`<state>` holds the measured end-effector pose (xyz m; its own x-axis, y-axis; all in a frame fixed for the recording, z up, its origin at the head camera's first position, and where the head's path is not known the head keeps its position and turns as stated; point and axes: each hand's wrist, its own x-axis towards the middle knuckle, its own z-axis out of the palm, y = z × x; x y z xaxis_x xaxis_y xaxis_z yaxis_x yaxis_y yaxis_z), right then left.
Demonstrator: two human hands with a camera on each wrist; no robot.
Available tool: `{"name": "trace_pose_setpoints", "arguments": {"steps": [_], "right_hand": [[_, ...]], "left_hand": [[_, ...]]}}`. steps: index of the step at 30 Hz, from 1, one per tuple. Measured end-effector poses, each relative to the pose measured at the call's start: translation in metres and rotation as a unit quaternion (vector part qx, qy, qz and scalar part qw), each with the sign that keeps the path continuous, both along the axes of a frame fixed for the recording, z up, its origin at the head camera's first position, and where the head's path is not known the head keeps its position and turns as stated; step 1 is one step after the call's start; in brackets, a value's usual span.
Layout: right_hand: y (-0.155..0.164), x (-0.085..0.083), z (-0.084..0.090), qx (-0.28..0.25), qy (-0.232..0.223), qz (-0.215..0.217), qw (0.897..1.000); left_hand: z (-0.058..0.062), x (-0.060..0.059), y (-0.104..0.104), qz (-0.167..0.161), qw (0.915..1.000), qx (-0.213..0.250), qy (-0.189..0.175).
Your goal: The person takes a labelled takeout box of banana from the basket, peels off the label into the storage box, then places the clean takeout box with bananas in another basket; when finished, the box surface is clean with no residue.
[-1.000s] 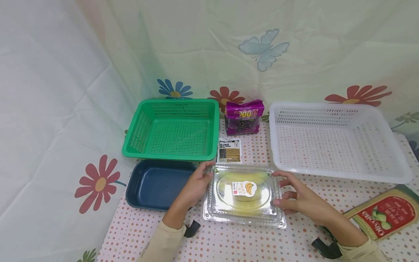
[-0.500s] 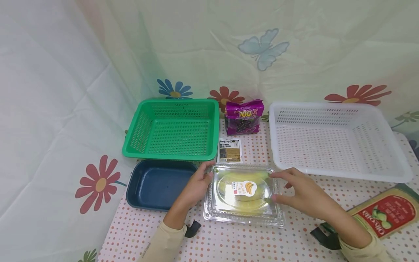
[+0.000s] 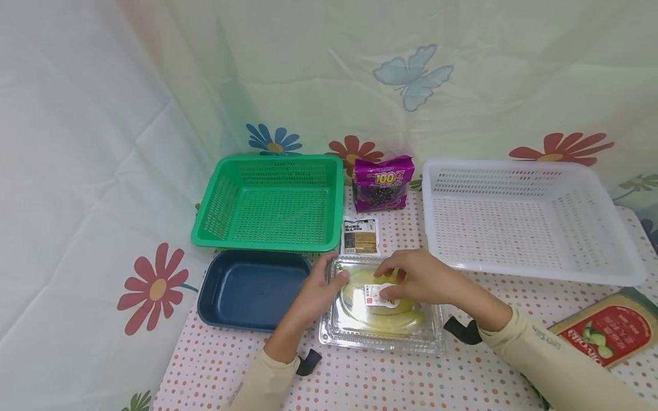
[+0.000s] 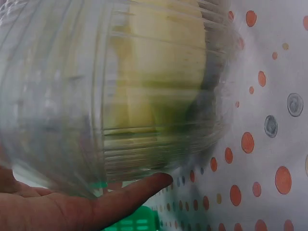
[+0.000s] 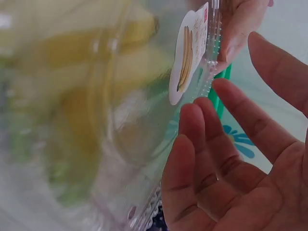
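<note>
A clear plastic clamshell box with yellow bananas inside lies on the dotted tablecloth in front of me. Its lid carries a white banana sticker. My left hand grips the box's left edge, thumb over the rim. In the left wrist view the box fills the frame, blurred, above the left hand. My right hand lies over the lid, fingertips touching it by the sticker. The right wrist view shows the right hand with relaxed fingers beside the sticker.
A green basket stands behind at the left and a white basket at the right. A dark blue tray sits left of the box. A purple snack bag, a small packet and an olive oil tin lie nearby.
My right hand has moved left from the box's right edge onto the lid by the sticker. The left hand has kept its hold on the left edge.
</note>
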<state>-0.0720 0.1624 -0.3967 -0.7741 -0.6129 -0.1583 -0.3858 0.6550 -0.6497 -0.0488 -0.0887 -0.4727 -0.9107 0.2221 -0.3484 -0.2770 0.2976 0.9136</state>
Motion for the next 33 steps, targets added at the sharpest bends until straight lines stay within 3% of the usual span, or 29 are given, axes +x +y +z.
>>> {"name": "trace_pose_setpoints", "arguments": {"steps": [6, 12, 18, 33], "right_hand": [[-0.014, -0.018, -0.006, 0.01, -0.042, 0.03, 0.999], [-0.021, -0.024, -0.004, 0.024, -0.083, 0.049, 0.995], [-0.027, -0.027, -0.002, 0.048, -0.075, 0.069, 0.994], [-0.025, -0.025, -0.003, 0.053, -0.062, 0.08, 0.993]], "left_hand": [[-0.003, -0.001, 0.005, 0.001, 0.9996, -0.016, 0.025], [-0.007, 0.0, 0.008, 0.0, 0.9974, -0.044, 0.057], [-0.01, 0.001, 0.009, -0.01, 0.9926, -0.084, 0.087], [-0.009, 0.004, 0.01, -0.01, 0.9892, -0.092, 0.114]]}}
